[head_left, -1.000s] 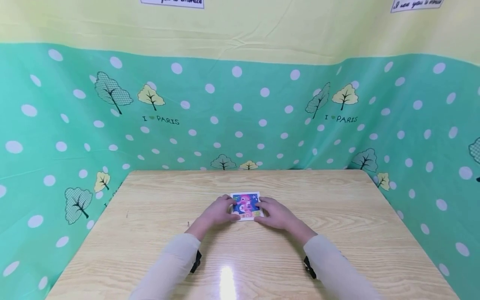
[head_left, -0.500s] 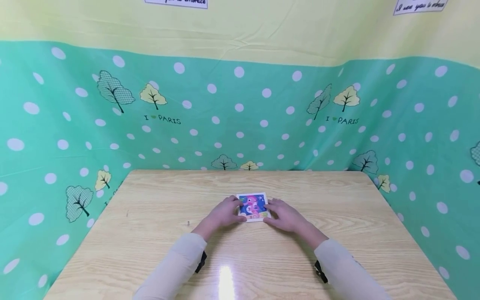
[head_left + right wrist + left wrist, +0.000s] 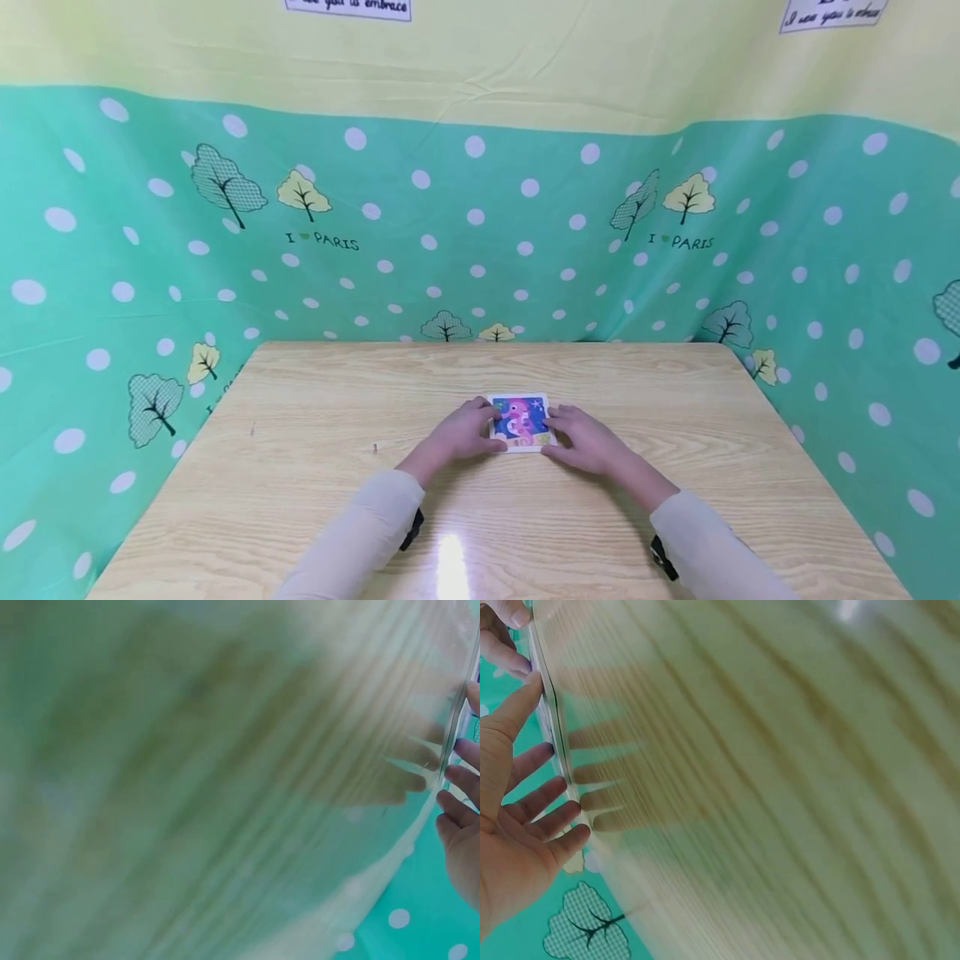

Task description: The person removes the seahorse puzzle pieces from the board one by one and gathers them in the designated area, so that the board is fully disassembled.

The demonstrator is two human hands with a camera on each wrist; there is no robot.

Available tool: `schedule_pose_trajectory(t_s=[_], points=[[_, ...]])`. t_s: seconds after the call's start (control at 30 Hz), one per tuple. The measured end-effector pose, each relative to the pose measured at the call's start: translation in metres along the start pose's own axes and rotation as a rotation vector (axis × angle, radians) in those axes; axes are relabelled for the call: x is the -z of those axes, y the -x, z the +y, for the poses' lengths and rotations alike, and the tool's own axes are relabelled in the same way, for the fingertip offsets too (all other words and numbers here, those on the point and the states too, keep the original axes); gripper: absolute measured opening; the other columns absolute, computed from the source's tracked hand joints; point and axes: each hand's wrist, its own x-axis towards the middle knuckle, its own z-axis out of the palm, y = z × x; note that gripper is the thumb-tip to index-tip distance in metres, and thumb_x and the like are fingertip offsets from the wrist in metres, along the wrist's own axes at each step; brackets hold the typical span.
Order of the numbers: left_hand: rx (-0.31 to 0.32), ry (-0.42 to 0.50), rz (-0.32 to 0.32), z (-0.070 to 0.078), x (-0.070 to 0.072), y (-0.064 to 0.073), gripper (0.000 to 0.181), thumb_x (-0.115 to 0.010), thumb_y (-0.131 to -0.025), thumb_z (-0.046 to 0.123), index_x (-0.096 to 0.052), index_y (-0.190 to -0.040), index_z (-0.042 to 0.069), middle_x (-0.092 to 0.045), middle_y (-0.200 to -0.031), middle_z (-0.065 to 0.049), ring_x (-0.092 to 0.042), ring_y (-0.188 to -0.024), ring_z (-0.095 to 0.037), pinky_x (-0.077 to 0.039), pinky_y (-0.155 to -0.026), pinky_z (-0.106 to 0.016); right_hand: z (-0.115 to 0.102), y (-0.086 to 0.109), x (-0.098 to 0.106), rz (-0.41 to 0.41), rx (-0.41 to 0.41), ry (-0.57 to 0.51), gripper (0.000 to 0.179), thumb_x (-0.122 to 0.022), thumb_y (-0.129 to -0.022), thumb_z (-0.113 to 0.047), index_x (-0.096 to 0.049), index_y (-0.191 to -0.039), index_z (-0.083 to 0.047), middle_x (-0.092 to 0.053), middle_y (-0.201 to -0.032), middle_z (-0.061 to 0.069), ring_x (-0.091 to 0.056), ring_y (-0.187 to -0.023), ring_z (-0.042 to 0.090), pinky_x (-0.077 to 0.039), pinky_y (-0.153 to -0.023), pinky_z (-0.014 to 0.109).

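Observation:
A square seahorse picture board (image 3: 522, 422), white-bordered with a pink seahorse on blue, lies on the wooden table a little right of its middle. At its left side my left hand (image 3: 468, 429) rests with the index finger over the border and the thumb by the near left corner. My right hand (image 3: 588, 437) mirrors this on the opposite side, fingertips over the border and thumb near the front corner. The left wrist view shows my left hand's fingers (image 3: 536, 802) spread and fairly straight. Only part of my right hand's fingers (image 3: 461, 799) enters the right wrist view.
The wooden table (image 3: 315, 500) has a glossy surface with a bright light reflection near its front. Behind and along both sides hangs a green dotted curtain (image 3: 480, 242) with trees printed on it. A small dark mark (image 3: 375, 448) shows left of the hands.
Both hands have moved right and slightly toward me, and the seahorse picture board has slid with them. Their placement on its sides looks the same.

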Motion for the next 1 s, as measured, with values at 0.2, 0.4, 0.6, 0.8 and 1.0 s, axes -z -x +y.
schedule_pose_trajectory(t_s=[0.2, 0.4, 0.6, 0.8, 1.0], points=[[-0.018, -0.018, -0.002, 0.011, -0.003, -0.002, 0.063, -0.067, -0.080, 0.051, -0.056, -0.128, 0.013, -0.052, -0.128, -0.007, -0.052, -0.116, -0.021, -0.044, -0.102, -0.036, 0.006, 0.011, 0.000, 0.009, -0.042, 0.006, 0.057, -0.059, -0.087, -0.048, -0.057, -0.127, -0.006, -0.049, -0.138, 0.017, -0.041, -0.131, 0.037, -0.034, -0.109, 0.050], [-0.019, -0.026, -0.003, 0.018, -0.002, -0.003, 0.063, -0.067, -0.079, 0.052, -0.057, -0.128, 0.013, -0.053, -0.125, -0.006, -0.053, -0.113, -0.021, -0.044, -0.101, -0.036, 0.009, 0.016, -0.001, 0.007, -0.072, -0.004, 0.058, -0.058, -0.087, -0.050, -0.057, -0.127, -0.008, -0.049, -0.139, 0.015, -0.041, -0.131, 0.036, -0.033, -0.109, 0.050], [-0.010, -0.022, -0.007, 0.018, -0.003, -0.004, 0.061, -0.068, -0.079, 0.050, -0.057, -0.127, 0.014, -0.052, -0.127, -0.007, -0.053, -0.115, -0.022, -0.044, -0.102, -0.037, 0.009, 0.017, -0.002, 0.004, -0.089, -0.019, 0.057, -0.058, -0.088, -0.049, -0.057, -0.128, -0.009, -0.047, -0.140, 0.014, -0.040, -0.132, 0.035, -0.033, -0.110, 0.050], [-0.017, -0.018, 0.001, 0.017, -0.004, -0.007, 0.059, -0.067, -0.080, 0.050, -0.058, -0.127, 0.013, -0.053, -0.126, -0.006, -0.053, -0.114, -0.022, -0.044, -0.101, -0.037, 0.008, 0.018, -0.002, 0.009, -0.100, -0.032, 0.057, -0.058, -0.088, -0.048, -0.057, -0.128, -0.008, -0.047, -0.141, 0.014, -0.039, -0.133, 0.035, -0.033, -0.110, 0.050], [-0.051, -0.017, 0.020, 0.019, -0.004, -0.011, 0.060, -0.066, -0.081, 0.049, -0.057, -0.128, 0.013, -0.053, -0.128, -0.007, -0.052, -0.116, -0.023, -0.043, -0.103, -0.037, 0.009, 0.019, -0.002, 0.020, -0.099, -0.034, 0.058, -0.058, -0.088, -0.049, -0.056, -0.129, -0.008, -0.045, -0.142, 0.013, -0.039, -0.133, 0.034, -0.033, -0.110, 0.049]])
